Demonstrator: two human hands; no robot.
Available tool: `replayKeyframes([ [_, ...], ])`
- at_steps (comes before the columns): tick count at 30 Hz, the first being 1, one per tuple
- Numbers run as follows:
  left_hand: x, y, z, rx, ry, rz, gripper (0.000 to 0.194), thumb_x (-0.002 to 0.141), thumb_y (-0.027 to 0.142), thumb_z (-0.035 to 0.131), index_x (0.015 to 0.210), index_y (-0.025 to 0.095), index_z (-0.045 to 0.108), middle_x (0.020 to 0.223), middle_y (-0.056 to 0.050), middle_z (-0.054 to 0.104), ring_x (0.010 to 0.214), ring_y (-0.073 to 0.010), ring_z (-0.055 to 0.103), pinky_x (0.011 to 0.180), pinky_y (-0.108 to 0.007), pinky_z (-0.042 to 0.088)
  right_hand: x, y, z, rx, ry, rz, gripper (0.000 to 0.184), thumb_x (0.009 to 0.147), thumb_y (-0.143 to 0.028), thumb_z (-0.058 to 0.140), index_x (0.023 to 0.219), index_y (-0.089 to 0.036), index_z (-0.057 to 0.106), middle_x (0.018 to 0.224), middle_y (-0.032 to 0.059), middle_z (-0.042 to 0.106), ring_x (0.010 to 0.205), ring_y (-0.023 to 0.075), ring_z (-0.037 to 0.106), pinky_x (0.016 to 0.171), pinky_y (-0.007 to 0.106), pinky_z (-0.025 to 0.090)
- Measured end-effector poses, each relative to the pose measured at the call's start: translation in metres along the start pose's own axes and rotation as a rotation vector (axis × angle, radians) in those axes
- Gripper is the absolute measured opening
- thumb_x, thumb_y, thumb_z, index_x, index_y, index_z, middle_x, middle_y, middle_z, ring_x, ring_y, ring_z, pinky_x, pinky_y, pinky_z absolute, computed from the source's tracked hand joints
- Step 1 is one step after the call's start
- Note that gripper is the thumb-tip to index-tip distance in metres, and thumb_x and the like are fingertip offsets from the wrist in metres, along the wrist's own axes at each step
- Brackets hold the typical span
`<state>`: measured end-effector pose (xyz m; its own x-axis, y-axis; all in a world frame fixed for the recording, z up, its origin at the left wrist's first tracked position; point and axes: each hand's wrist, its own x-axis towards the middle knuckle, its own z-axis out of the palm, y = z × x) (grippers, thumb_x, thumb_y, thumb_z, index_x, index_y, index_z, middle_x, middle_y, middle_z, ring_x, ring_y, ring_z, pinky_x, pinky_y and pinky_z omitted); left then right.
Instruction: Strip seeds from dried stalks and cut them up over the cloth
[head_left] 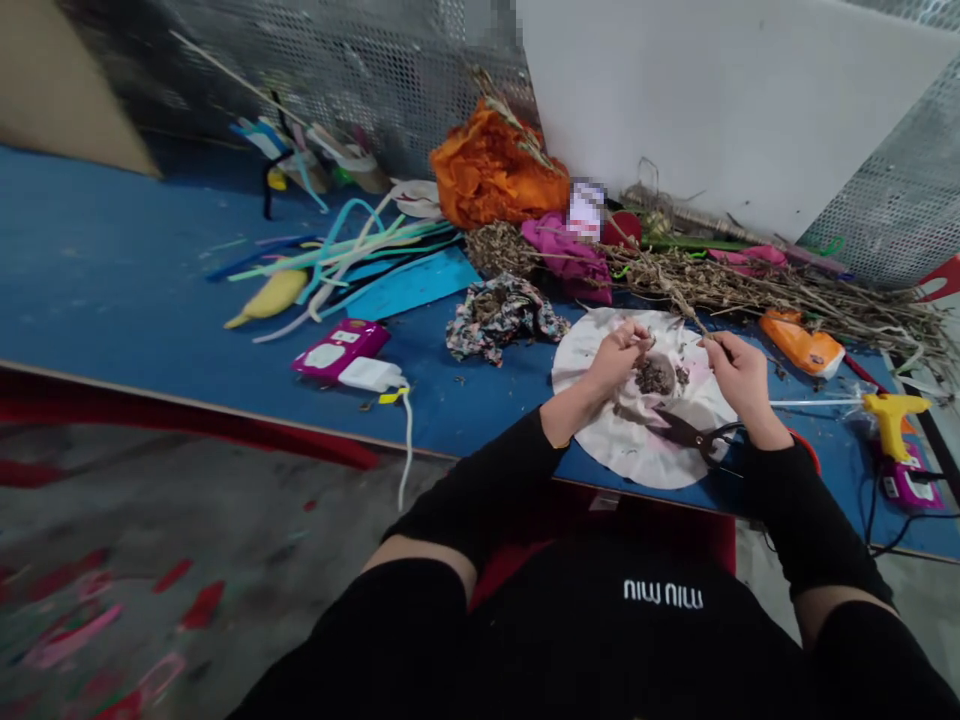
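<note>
The front edge of the worktop (465,405) runs beneath the forearms, with the round white cloth (626,455) close to it, right of the edge's middle. Scissors (697,438) lie on the cloth's near part, handles toward the right forearm. Blue surface shows along the front edge between the cloth and a purple box (330,350) on the left, giving the left arm room; on the right, a yellow glue gun (892,425) narrows the space. A heap of plant crumbs (655,377) sits mid-cloth between the hands. The left hand (624,355) has its grip pinched together; whether it encloses a fragment cannot be told. The right hand (739,375) closes its grip on the near end of a dried stem (691,313). Beyond, a pile of dried stalks (825,300) spreads along the worktop's back.
</note>
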<state>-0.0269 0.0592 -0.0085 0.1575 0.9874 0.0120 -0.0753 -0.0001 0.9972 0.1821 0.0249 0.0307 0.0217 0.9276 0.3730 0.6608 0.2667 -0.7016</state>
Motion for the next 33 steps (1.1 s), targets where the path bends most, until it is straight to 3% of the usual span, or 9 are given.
replayKeyframes([
  [3,-0.002,-0.001,-0.005,0.279,0.002,0.146,0.006,0.083,0.024,0.068,0.079,0.020,0.065,0.078,-0.001,0.068,0.077,-0.0170,0.063,0.080,-0.031,0.051,-0.005,0.010,0.004,-0.001,-0.001,0.018,0.036,0.093,-0.051,0.054,0.084,-0.021,0.071,0.061,-0.0018,0.057,0.061,0.0149,0.051,0.063,0.028,0.038],
  [5,-0.004,0.000,-0.007,0.423,-0.031,0.234,0.003,0.077,0.017,0.070,0.076,0.020,0.070,0.097,-0.007,0.076,0.099,-0.0232,0.068,0.098,-0.037,0.051,-0.011,0.014,0.004,-0.027,-0.001,0.015,0.036,0.094,-0.051,0.054,0.084,-0.022,0.072,0.062,-0.0012,0.059,0.062,0.0154,0.053,0.063,0.028,0.039],
  [7,-0.005,0.002,-0.007,0.414,-0.049,0.264,0.009,0.075,0.014,0.069,0.081,0.020,0.075,0.110,-0.009,0.077,0.111,-0.0256,0.068,0.104,-0.038,0.050,-0.015,0.015,0.003,-0.051,0.002,-0.004,0.036,0.096,-0.051,0.055,0.086,-0.022,0.073,0.066,0.0001,0.063,0.064,0.0161,0.055,0.065,0.028,0.041],
  [11,-0.005,0.007,-0.004,0.014,-0.011,0.133,0.028,0.080,0.033,0.079,0.104,0.018,0.072,0.099,-0.008,0.075,0.090,-0.0202,0.070,0.084,-0.034,0.055,-0.022,0.010,0.005,-0.111,0.003,-0.081,0.032,0.098,-0.046,0.055,0.096,-0.022,0.077,0.083,0.0053,0.074,0.075,0.0192,0.063,0.073,0.031,0.046],
  [15,-0.009,0.013,0.001,-0.237,-0.025,0.060,0.045,0.072,0.050,0.089,0.095,0.015,0.073,0.072,-0.001,0.065,0.064,-0.0125,0.057,0.063,-0.028,0.046,-0.028,0.005,0.012,-0.203,-0.029,-0.163,0.031,0.100,-0.042,0.054,0.102,-0.023,0.079,0.098,0.0090,0.078,0.088,0.0221,0.068,0.076,0.031,0.047],
  [22,-0.020,0.020,0.005,-0.273,0.023,-0.007,0.029,0.064,0.037,0.093,0.078,0.015,0.080,0.061,0.001,0.061,0.058,-0.0096,0.049,0.059,-0.028,0.038,-0.032,0.006,0.018,-0.209,-0.073,-0.205,0.037,0.103,-0.045,0.050,0.099,-0.022,0.078,0.082,0.0069,0.075,0.074,0.0193,0.065,0.067,0.029,0.043],
  [27,-0.018,0.017,0.003,-0.310,0.017,0.031,0.032,0.065,0.033,0.092,0.089,0.016,0.081,0.062,0.002,0.062,0.056,-0.0089,0.050,0.058,-0.026,0.040,-0.030,0.003,0.016,-0.173,-0.089,-0.159,0.039,0.103,-0.045,0.047,0.080,-0.023,0.070,0.068,0.0030,0.066,0.063,0.0164,0.057,0.062,0.028,0.037],
  [30,-0.015,0.013,0.002,-0.358,0.033,0.076,0.036,0.071,0.037,0.091,0.100,0.018,0.081,0.066,0.002,0.064,0.056,-0.0085,0.052,0.057,-0.025,0.042,-0.029,-0.001,0.014,-0.170,-0.102,-0.127,0.038,0.101,-0.043,0.047,0.072,-0.023,0.061,0.062,0.0009,0.061,0.058,0.0151,0.052,0.060,0.028,0.033],
  [33,-0.013,0.010,0.000,-0.353,0.036,0.118,0.032,0.077,0.045,0.087,0.092,0.017,0.081,0.065,0.001,0.065,0.054,-0.0084,0.053,0.055,-0.024,0.042,-0.028,-0.003,0.013,-0.136,-0.153,-0.106,0.039,0.099,-0.043,0.048,0.066,-0.024,0.053,0.057,-0.0009,0.055,0.056,0.0136,0.048,0.059,0.027,0.032],
])
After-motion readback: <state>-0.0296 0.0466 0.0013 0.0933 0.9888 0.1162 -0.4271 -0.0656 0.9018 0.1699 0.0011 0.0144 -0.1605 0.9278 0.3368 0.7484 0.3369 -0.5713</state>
